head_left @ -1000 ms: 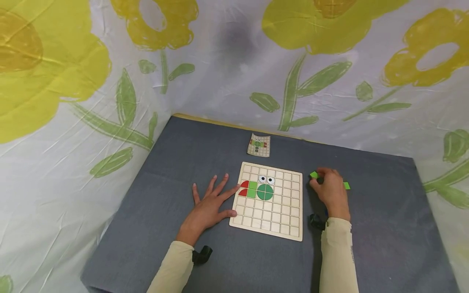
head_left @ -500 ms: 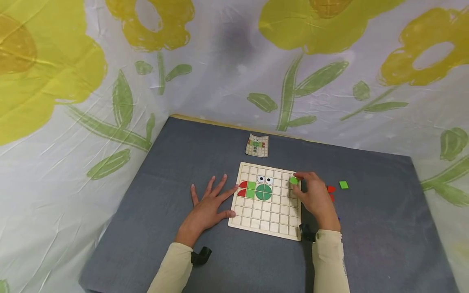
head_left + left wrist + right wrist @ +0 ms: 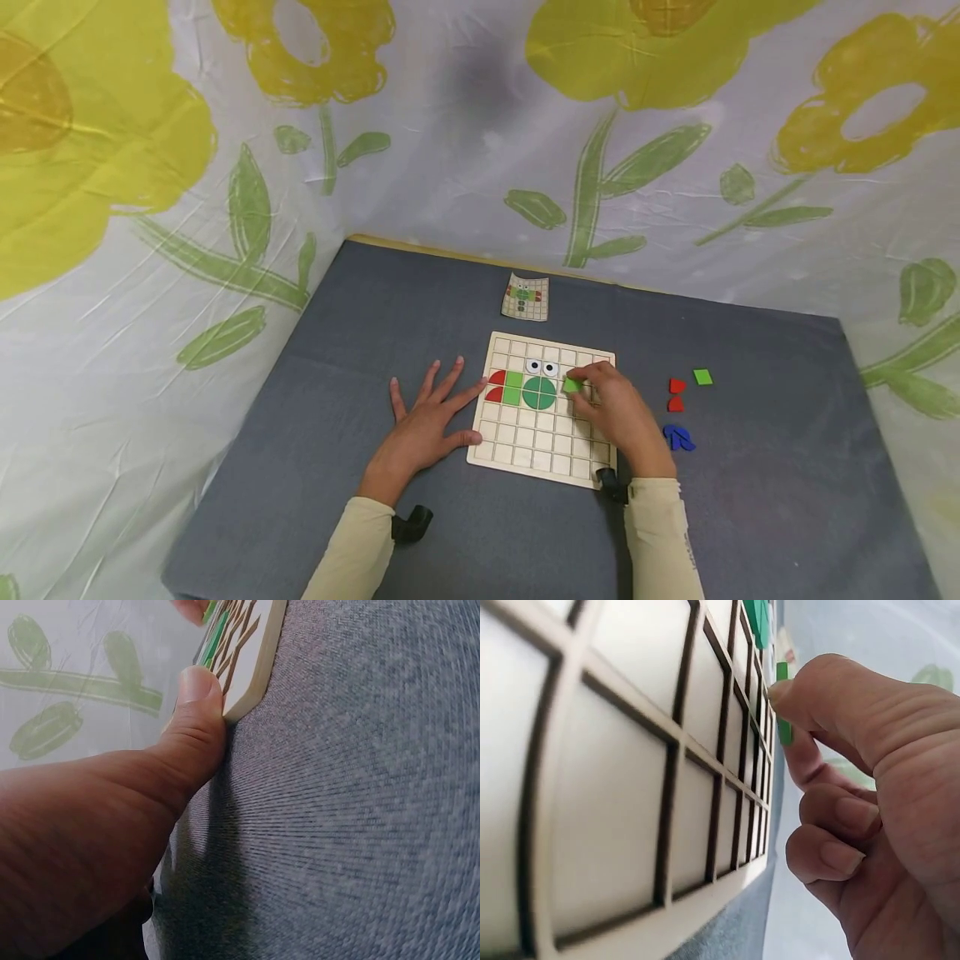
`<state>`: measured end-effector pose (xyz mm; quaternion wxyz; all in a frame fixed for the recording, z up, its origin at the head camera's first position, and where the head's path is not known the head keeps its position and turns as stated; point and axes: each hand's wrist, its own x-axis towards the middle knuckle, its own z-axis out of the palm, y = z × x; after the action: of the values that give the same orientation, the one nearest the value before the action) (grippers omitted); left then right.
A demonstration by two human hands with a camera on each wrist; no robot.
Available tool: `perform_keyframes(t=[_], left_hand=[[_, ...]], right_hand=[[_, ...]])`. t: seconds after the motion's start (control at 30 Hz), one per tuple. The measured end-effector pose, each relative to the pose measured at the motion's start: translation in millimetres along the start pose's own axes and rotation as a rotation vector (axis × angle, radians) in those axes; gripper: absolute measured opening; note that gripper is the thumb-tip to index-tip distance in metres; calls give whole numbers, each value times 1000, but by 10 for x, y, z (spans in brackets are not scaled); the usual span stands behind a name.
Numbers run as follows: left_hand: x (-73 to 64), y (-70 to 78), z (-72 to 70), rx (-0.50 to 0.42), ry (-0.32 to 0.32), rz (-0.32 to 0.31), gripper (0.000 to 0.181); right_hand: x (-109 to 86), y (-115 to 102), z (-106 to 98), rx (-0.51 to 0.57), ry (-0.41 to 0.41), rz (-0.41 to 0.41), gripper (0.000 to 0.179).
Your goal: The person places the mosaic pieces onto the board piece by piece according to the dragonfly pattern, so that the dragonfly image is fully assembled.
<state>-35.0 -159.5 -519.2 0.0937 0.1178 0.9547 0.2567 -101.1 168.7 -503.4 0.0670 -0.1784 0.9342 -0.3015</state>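
A wooden grid board [image 3: 525,442] lies on the dark cloth. Set in it are two eye tiles [image 3: 542,367], a dark green circle [image 3: 539,393] of quarter pieces, light green squares [image 3: 512,388] and red quarter pieces [image 3: 496,387]. My right hand [image 3: 617,408] pinches a light green square tile [image 3: 572,385] between thumb and index finger, just right of the circle; in the right wrist view the tile [image 3: 784,703] stands edge-on above the grid. The left hand [image 3: 427,433] is spread on the cloth, its thumb and index fingertip touching the board's left edge.
Right of the board lie a light green square [image 3: 702,377], two red pieces [image 3: 677,395] and several blue pieces [image 3: 678,438]. Behind the board is a small pattern card [image 3: 525,298]. A flower-printed curtain [image 3: 465,167] rises along the back and left.
My right hand has carried the light green tile leftward from the cloth, over the board's right edge, to beside the circle. The left hand stays in place.
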Motion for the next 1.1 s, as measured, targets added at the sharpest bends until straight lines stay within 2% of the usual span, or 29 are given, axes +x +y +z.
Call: perform_keyframes(t=[0.27, 0.53, 1.1], left_hand=[[-3, 1, 0, -3, -11, -6, 89], [7, 7, -11, -4, -16, -12, 89], [-2, 0, -2, -8, -5, -1, 89]], right_hand=[[25, -22, 73, -59, -22, -44, 32], [31, -29, 62, -80, -27, -67, 32], [37, -40, 76, -89, -41, -54, 35]])
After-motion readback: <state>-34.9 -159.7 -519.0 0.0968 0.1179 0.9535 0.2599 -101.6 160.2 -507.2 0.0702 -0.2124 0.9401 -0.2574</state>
